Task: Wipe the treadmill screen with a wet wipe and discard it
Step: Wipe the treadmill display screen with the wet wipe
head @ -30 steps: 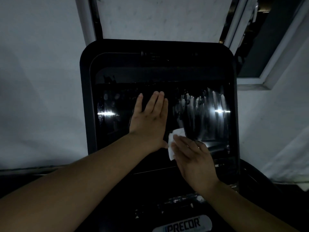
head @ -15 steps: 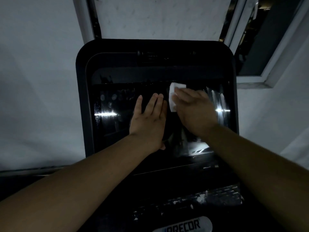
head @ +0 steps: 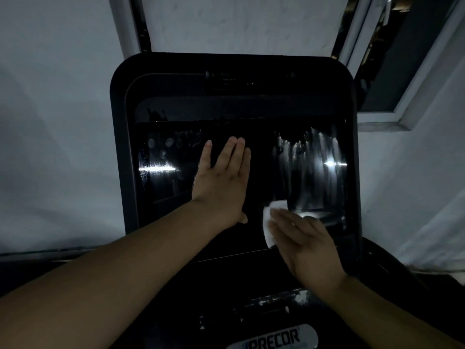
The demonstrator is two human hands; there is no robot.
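wipe [head: 270,224] under right hand [head: 305,245] grip

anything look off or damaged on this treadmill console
Nothing looks broken. The treadmill screen shows wet vertical streaks on its right half, above the wet wipe under the right hand. Round smudges remain at upper left, beyond the flat left hand. White flecks dot the ledge below.

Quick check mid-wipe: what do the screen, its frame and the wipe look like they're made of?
Screen: glossy glass or hard plastic; it mirrors bright lights and shows wet vertical streaks. Frame: dark matte plastic, by its dull, rounded moulded edge, though the dim light leaves this open. Wipe: thin white nonwoven fabric or paper, soft and folded under the right hand.
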